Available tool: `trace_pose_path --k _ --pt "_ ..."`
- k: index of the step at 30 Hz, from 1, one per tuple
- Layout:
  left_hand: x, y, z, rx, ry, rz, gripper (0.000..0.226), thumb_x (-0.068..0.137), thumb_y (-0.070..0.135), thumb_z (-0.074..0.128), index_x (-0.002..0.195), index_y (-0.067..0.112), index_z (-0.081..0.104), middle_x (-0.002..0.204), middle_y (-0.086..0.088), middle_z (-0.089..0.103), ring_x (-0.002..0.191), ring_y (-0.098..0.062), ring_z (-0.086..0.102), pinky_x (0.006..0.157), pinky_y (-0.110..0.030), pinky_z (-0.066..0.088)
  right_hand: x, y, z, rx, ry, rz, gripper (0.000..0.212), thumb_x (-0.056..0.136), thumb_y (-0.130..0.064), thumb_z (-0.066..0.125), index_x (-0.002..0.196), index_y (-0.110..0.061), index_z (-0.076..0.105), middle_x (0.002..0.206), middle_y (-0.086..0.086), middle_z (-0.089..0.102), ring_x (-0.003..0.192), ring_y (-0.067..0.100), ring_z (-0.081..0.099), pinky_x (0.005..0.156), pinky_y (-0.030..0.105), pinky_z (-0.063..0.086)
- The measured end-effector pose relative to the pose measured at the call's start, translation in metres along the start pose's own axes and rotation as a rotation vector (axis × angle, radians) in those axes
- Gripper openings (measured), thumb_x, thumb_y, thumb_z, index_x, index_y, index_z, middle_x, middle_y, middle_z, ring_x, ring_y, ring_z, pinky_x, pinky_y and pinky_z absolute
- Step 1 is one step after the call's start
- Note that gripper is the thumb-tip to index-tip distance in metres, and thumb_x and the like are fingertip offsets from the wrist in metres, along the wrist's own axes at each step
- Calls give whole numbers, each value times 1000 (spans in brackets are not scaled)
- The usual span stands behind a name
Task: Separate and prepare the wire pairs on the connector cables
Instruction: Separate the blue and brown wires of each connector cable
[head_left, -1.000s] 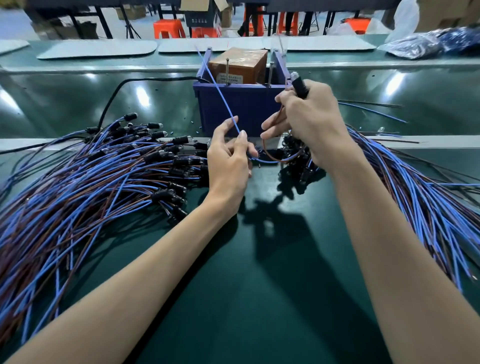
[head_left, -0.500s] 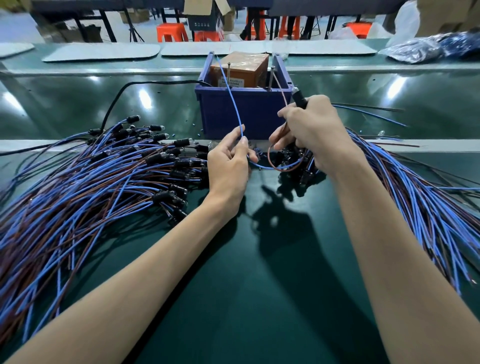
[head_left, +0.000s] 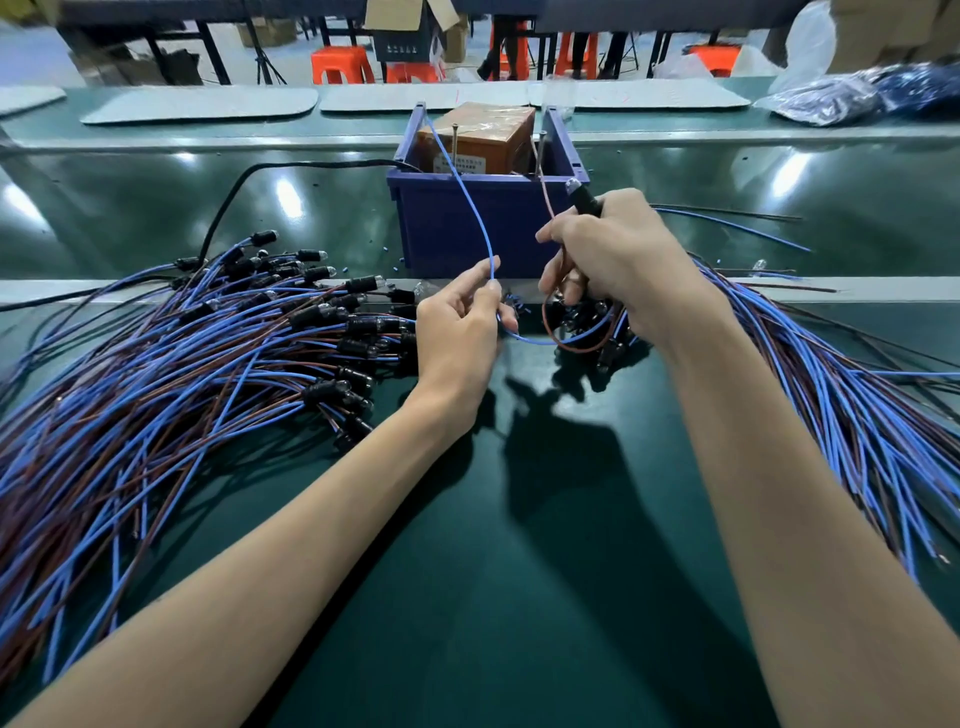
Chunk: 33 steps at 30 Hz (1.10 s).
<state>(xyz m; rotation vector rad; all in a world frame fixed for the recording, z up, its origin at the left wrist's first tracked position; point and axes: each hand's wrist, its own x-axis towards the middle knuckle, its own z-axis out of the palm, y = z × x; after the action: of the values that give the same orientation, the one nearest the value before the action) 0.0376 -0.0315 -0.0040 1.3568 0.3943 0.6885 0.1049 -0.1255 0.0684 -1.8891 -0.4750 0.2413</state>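
My right hand (head_left: 618, 260) grips a black connector (head_left: 583, 196) with its tip pointing up and away. Two wires run from it. Its blue wire (head_left: 470, 208) loops under my hands and rises toward the bin; my left hand (head_left: 457, 332) pinches it between thumb and fingers. Its brown wire (head_left: 546, 200) loops below my right hand and rises close to that hand's fingers. A big pile of connector cables (head_left: 208, 364) with blue and brown wires lies on the left. A second pile (head_left: 831, 395) fans out on the right, its connectors partly hidden under my right hand.
A blue plastic bin (head_left: 488, 228) holding a brown cardboard box (head_left: 483, 135) and upright metal pins stands just behind my hands. A black cord (head_left: 234, 192) curves from the bin to the left. Loose wires lie at the right rear. The green mat (head_left: 519, 545) stretches between my forearms.
My right hand with the connector has dropped lower and nearer. The blue and brown wires have spread apart, the blue one now arching left toward the bin's left side.
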Motion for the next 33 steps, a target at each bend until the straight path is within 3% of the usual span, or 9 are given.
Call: trace_pose_path --k 7,21,26,30,33 --pt "-4 1 0 21 -49 -17 27 94 1 46 115 3 63 42 7 53 28 -4 29 32 -14 25 -5 -5 -1 -19 -52 -44 24 87 -10 51 97 8 63 41 -1 57 29 8 37 35 13 32" --pt "-7 1 -1 64 -130 -11 25 94 1 46 109 5 66 45 5 56 27 -6 29 33 -15 24 -14 -13 0 -73 -165 -149 29 91 -11 50 100 15 61 38 -2 49 32 9 34 37 15 31" --pt "-7 2 -1 69 -153 -20 25 93 0 45 107 -3 66 44 6 55 26 -6 30 33 -13 24 -15 -14 1 -86 -189 -175 25 89 -12 51 95 8 64 39 -3 51 33 10 35 39 17 33" --pt "-9 3 -1 90 -185 -16 26 91 -2 43 106 -8 63 43 7 53 26 -6 29 33 -13 23 -15 -15 2 -80 -223 -199 21 91 -11 47 83 -14 66 41 -3 52 39 13 40 40 18 34" --pt "-12 5 -1 102 -209 -9 24 90 -3 42 101 -9 62 42 6 53 26 -6 28 33 -13 22 -15 -14 2 -87 -240 -212 23 90 -11 47 81 -17 66 40 -3 52 37 11 39 39 17 34"
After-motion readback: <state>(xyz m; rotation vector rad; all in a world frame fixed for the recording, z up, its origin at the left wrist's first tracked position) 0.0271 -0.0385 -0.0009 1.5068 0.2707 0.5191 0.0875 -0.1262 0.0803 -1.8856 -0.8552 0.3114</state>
